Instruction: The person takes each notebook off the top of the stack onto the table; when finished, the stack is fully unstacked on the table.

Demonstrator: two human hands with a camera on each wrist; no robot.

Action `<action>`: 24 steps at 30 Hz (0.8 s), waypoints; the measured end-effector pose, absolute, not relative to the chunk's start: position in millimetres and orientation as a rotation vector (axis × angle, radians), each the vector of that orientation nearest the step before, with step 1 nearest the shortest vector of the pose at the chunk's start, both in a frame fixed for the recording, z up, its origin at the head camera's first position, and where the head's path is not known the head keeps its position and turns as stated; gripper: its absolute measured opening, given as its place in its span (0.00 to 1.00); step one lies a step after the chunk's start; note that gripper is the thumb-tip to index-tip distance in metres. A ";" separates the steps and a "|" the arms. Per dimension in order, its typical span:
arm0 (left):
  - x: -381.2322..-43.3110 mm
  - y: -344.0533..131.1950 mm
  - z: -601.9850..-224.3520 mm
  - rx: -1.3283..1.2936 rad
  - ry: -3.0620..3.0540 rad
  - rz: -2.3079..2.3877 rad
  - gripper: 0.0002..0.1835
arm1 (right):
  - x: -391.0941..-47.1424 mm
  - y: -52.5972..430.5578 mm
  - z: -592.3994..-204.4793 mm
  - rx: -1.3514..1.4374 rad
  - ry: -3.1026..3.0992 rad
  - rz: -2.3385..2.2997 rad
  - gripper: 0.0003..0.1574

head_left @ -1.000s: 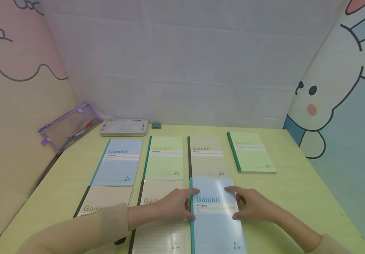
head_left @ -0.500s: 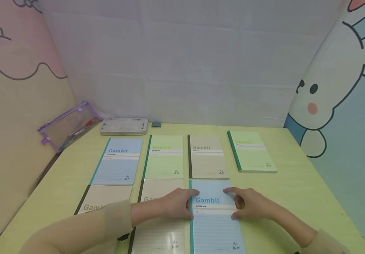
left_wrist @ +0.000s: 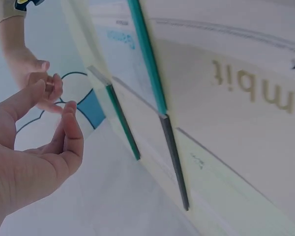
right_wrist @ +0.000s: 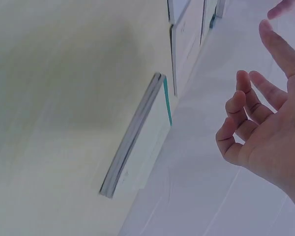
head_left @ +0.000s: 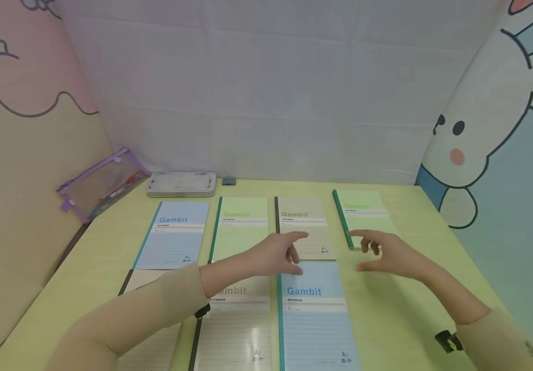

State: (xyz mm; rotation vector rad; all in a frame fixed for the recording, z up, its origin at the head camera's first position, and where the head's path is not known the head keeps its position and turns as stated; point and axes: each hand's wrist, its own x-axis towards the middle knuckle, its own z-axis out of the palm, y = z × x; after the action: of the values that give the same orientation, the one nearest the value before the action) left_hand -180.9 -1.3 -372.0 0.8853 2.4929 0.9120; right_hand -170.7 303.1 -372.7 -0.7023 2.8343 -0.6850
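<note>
My left hand [head_left: 273, 255] hovers over the seam between a beige notebook [head_left: 312, 221] and the blue notebook [head_left: 317, 330] in front of it. Its thumb and index finger are spread apart, with nothing between them in the left wrist view. My right hand [head_left: 389, 252] is raised beside the green notebook [head_left: 369, 206] at the right, partly covering that notebook's lower corner in the head view. Nothing is in its loosely bent fingers. From the right wrist view, the green notebook's edge [right_wrist: 132, 135] shows two layers, as if two are stacked.
Left of the blue notebook lie a green notebook [head_left: 243, 232], another blue one [head_left: 173, 234] and two beige ones, the middle [head_left: 236, 335] and the left [head_left: 152, 348], partly under my sleeve. A tin case [head_left: 181, 184], small grey block [head_left: 229, 181] and purple-edged pouch [head_left: 109, 180] stand behind.
Both hands have let go of the front blue notebook, which was nudged to meet the beige one's lower edge, and have risen away from it. The right hand moved farther toward the right green notebook.
</note>
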 end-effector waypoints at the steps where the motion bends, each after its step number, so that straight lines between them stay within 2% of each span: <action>1: -185.3 3.0 -369.3 0.898 2.509 0.921 0.44 | -174.7 306.0 -368.9 -0.692 2.851 -0.691 0.44; 8: -210.0 34.6 -364.3 0.918 2.544 0.998 0.44 | -199.9 331.0 -354.1 -0.691 2.939 -0.728 0.46; 12: -222.0 53.3 -369.2 0.902 2.545 1.047 0.43 | -214.2 350.4 -354.9 -0.596 2.984 -0.740 0.46; 24: -252.8 99.0 -410.1 0.767 2.536 1.121 0.49 | -254.0 397.6 -386.6 -0.342 2.915 -0.787 0.48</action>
State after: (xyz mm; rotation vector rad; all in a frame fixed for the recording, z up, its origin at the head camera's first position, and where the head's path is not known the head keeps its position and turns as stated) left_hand -252.8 99.0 -410.1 0.7672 2.5359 1.1207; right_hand -254.0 397.6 -386.6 -0.3416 2.9147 -0.7865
